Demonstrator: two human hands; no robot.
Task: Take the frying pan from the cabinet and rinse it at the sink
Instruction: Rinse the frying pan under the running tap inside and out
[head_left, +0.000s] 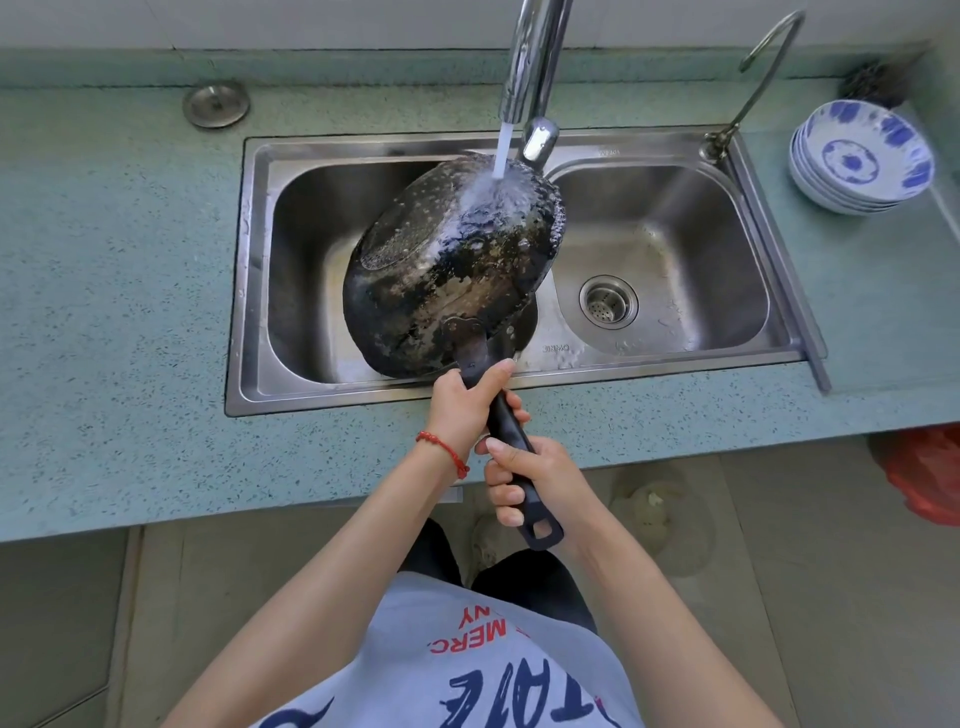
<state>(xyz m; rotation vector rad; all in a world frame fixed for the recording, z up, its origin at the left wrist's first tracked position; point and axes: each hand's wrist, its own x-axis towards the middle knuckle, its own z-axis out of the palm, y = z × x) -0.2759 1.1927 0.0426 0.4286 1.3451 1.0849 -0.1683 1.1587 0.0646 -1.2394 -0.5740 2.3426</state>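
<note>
The black frying pan (447, 265) is held bottom-up and tilted over the left basin of the steel double sink (260, 291). Its worn, scorched underside faces me. Water runs from the chrome tap (530, 67) onto the pan's far edge and splashes there. My left hand (462, 410) grips the black handle close to the pan; a red string bracelet circles that wrist. My right hand (530, 483) grips the handle lower down, just above its hanging loop.
A stack of blue-and-white bowls (862, 156) sits on the green counter right of the sink. A thin second tap (753, 88) rises at the sink's back right corner. A round steel cap (215, 104) sits at back left. The right basin's drain strainer (608, 301) is uncovered.
</note>
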